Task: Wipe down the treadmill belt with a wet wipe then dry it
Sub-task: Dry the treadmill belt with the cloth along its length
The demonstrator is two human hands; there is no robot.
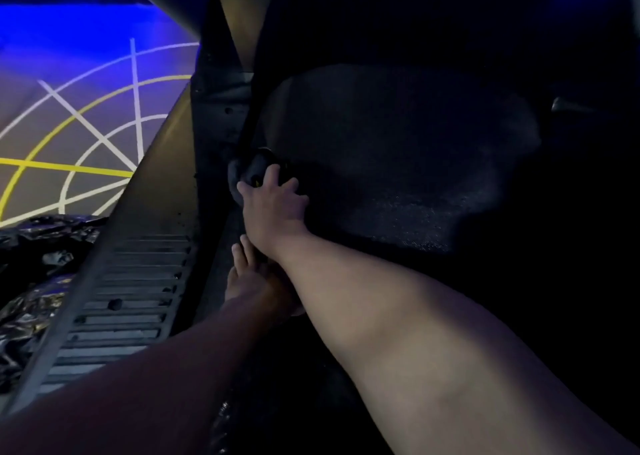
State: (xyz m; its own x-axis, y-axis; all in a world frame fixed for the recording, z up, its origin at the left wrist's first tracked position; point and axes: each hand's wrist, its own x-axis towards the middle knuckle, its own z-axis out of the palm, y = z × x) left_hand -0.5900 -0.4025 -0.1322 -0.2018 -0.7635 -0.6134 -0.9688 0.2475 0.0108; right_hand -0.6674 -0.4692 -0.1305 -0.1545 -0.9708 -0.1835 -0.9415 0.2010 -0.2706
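Reaching toward eleven o'clock, the right hand [273, 205] curls round a cloth [238, 175] to scrub the belt [398, 164] edge, the left hand [247, 278] flat, likely bracing.

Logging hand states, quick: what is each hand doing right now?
Left hand: open, fingers straight, resting at the left edge of the treadmill belt.
Right hand: grips a dark wad; wipe or cloth cannot be told.

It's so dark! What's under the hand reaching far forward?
A dark bunched cloth pokes out from under the right hand, on the treadmill belt. Whatever lies beneath the palm is hidden.
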